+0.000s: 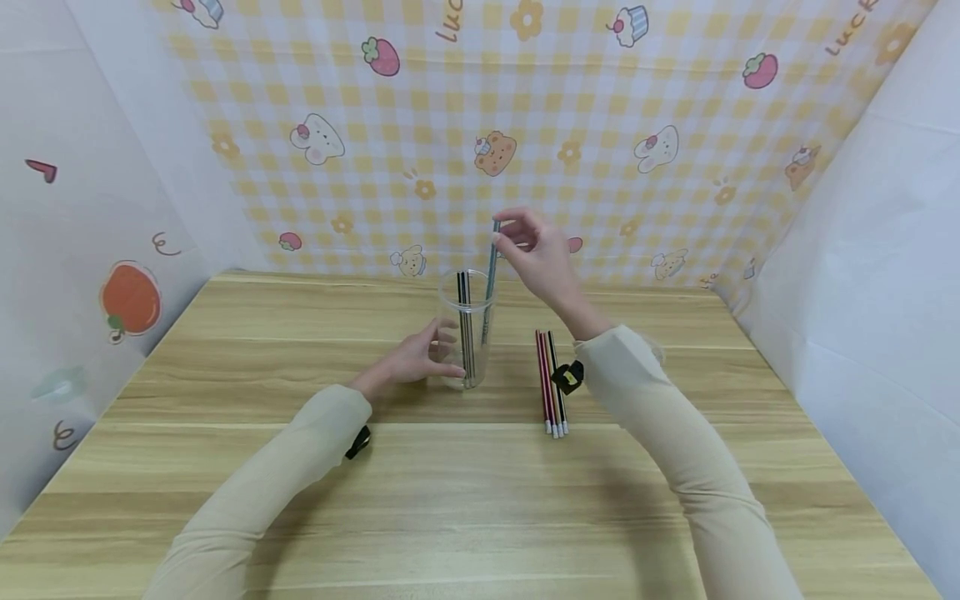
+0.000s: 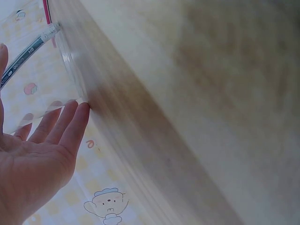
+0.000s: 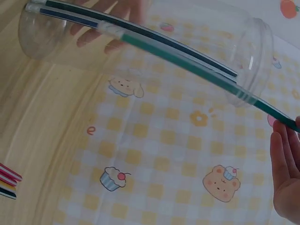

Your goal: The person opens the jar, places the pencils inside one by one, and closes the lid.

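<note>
My left hand [image 1: 414, 357] holds a tall clear plastic cup [image 1: 451, 310] that stands upright on the table, thumb in front and fingers behind. In the left wrist view the fingers [image 2: 70, 124] lie along its see-through wall. Two dark pencils [image 1: 466, 337] lean inside the cup. Above the rim, my right hand [image 1: 546, 260] pinches a green pencil [image 1: 492, 271] near its upper end between thumb and fingertips. That pencil slants down through the opening, its white-tipped eraser end inside the cup, as the right wrist view shows.
Right of the cup, several pencils [image 1: 546, 387] in red, yellow and black lie side by side on the wooden table [image 1: 465, 508], eraser ends toward me. Behind the table hangs a yellow checked cloth [image 1: 420, 225]. White sheets [image 1: 847, 233] close off both sides.
</note>
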Available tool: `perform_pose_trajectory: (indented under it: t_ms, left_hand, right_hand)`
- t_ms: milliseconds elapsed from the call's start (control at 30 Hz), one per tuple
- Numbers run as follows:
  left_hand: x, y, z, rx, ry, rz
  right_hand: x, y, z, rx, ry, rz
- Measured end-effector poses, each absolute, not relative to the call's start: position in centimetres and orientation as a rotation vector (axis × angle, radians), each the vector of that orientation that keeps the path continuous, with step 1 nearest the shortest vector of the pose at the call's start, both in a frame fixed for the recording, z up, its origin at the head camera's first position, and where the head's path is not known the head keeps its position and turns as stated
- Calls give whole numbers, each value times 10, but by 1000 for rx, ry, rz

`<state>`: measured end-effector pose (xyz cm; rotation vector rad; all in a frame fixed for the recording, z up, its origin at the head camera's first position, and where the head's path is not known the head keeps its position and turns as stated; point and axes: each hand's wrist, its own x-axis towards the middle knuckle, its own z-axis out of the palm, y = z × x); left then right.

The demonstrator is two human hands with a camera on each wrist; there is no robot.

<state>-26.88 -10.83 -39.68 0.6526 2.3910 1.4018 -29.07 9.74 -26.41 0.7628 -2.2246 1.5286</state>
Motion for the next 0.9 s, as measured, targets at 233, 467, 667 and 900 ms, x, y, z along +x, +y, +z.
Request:
perform_pose_trajectory:
  t_ms: [233,467,667,900]
  left_hand:
    - [-255,-105,-375,646,2363,1404]
    - [-252,-105,-372,649,2361,1416]
    - [-257,-106,-380,657,2364,1423]
    - [-274,-109,-404,645,2419,1394]
  right_hand:
    - [-291,91,-274,831,-2329,1370]
    - [-295,89,-281,857,-2365,1350]
    - [-294,88,-285,855,-2453,1329]
    - [-294,88,-286,899,-2489,1268]
